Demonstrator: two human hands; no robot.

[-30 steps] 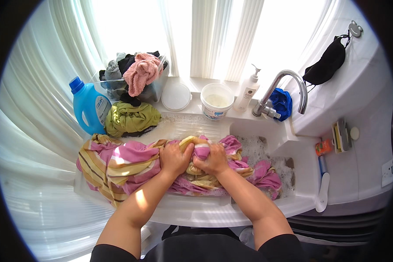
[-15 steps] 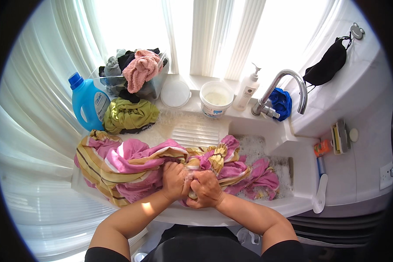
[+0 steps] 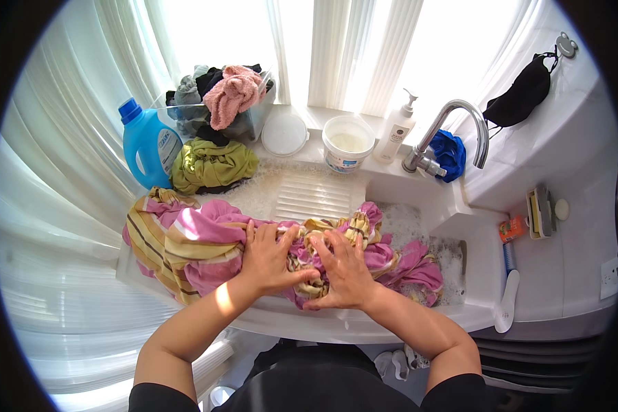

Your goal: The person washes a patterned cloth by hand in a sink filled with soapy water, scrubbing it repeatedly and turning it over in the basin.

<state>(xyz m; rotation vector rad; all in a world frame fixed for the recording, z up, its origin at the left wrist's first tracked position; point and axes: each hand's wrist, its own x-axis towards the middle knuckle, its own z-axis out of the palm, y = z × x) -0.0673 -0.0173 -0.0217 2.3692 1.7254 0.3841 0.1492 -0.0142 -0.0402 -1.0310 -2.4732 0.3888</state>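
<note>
Cloth, pink and yellow, lies bunched across the sink, and the left hand and right hand, balled tight a moment ago, now spread open over it, so the squeeze has let go.

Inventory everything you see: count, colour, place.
Stepped sink: 1, white, centre
Striped cloth: 1, pink and yellow, across sink
Plastic jug: 1, blue, left
Crumpled fabric: 1, green, beside jug
Plastic bin: 1, clear, beyond jug
Piled fabrics: several, pink, grey, black, in bin
Round lid: 1, white, rear
Round tub: 1, white, beside lid
Pump bottle: 1, white, beside tub
Curved metal tap: 1, silver, right
Crumpled bundle: 1, blue, behind tap
Strapped mask: 1, black, upper right
Small packet: 1, orange, right
Handled brush: 1, white, right
Curtains: several, white, left, rear
Left grip: 1, spread, over striped cloth
Right grip: 1, spread, likewise
</note>
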